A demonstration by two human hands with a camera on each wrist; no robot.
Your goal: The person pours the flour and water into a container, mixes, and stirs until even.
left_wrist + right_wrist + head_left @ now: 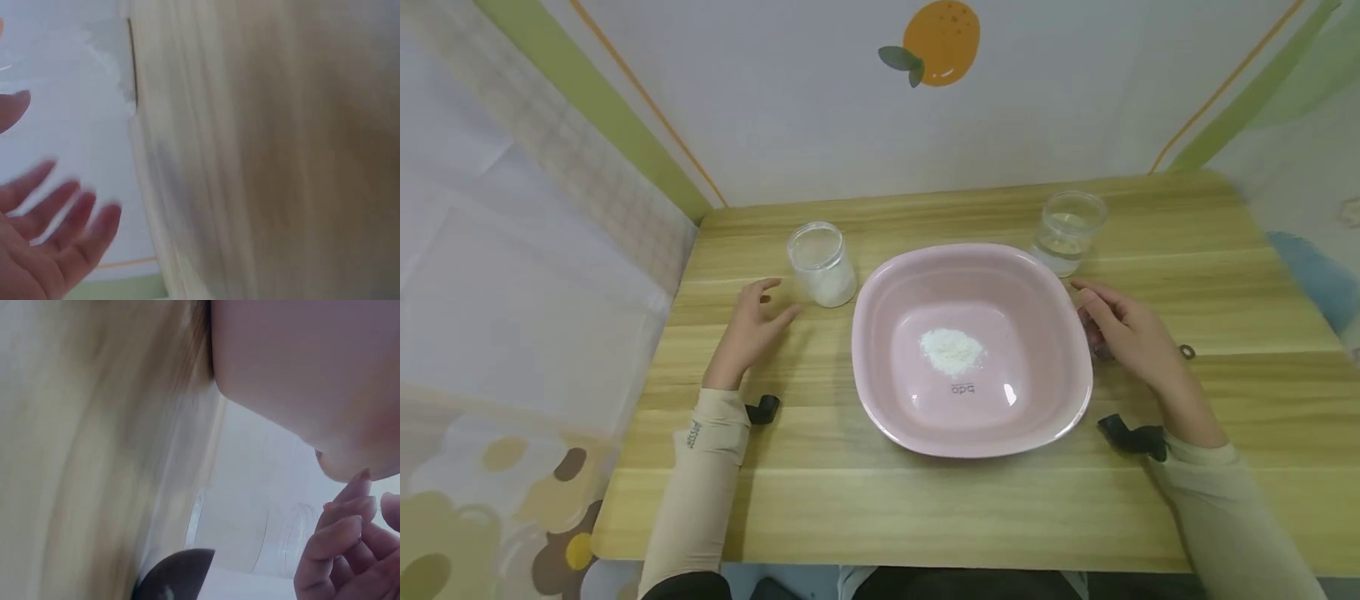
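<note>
A pink square bowl [1045, 333] sits mid-table with a small heap of white powder [952, 350] on its bottom. My left hand [752, 321] hovers with relaxed, spread fingers just left of a clear jar [822, 265] half full of white powder, touching nothing. In the left wrist view the hand [50, 237] is blurred, with its fingers spread. My right hand [1123, 329] lies beside the bowl's right rim with loosely curled fingers. In the right wrist view its fingertips [347, 544] are right at the bowl [300, 362] and hold nothing.
A clear glass [1066, 233] holding water stands behind the bowl's right corner and shows faintly as the glass [250, 537] in the right wrist view. A small ring-like item [1187, 351] lies right of my right hand. Printed walls close in the wooden table [925, 508] at the back.
</note>
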